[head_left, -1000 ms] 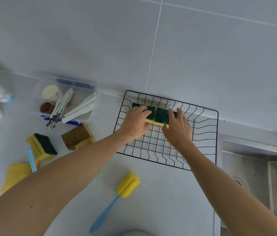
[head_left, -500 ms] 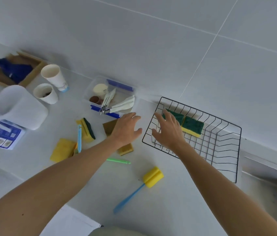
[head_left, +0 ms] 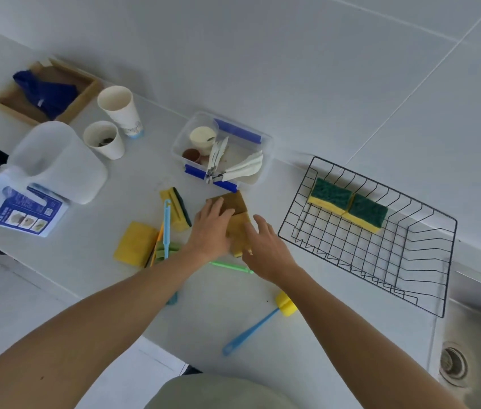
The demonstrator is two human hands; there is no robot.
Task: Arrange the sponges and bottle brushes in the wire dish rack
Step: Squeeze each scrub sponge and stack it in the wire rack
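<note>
The black wire dish rack (head_left: 416, 278) sits at the right with two green-topped yellow sponges (head_left: 348, 203) side by side along its far wall. My left hand (head_left: 211, 231) lies on a brown and yellow sponge (head_left: 234, 203) on the counter, fingers spread over it. Beside it, my right hand (head_left: 265, 246) reaches the same sponge's near end with fingers apart. To the left lie a green-and-yellow sponge (head_left: 178, 212), a flat yellow sponge (head_left: 134, 242) and a blue-handled brush (head_left: 167, 228). A bottle brush with a yellow foam head (head_left: 285, 304) and a blue handle lies in front.
A clear plastic box (head_left: 264, 149) with white utensils stands behind the sponges. Two paper cups (head_left: 119, 109), a white jug (head_left: 56, 163) and a wooden tray (head_left: 6, 101) holding a blue cloth are at the left. A green stick (head_left: 230, 266) lies under my wrists. The sink (head_left: 475, 343) is at the right.
Both hands have left the two sponges in the rack and moved left over the counter. They now rest on the brown and yellow sponge. The view has swung left.
</note>
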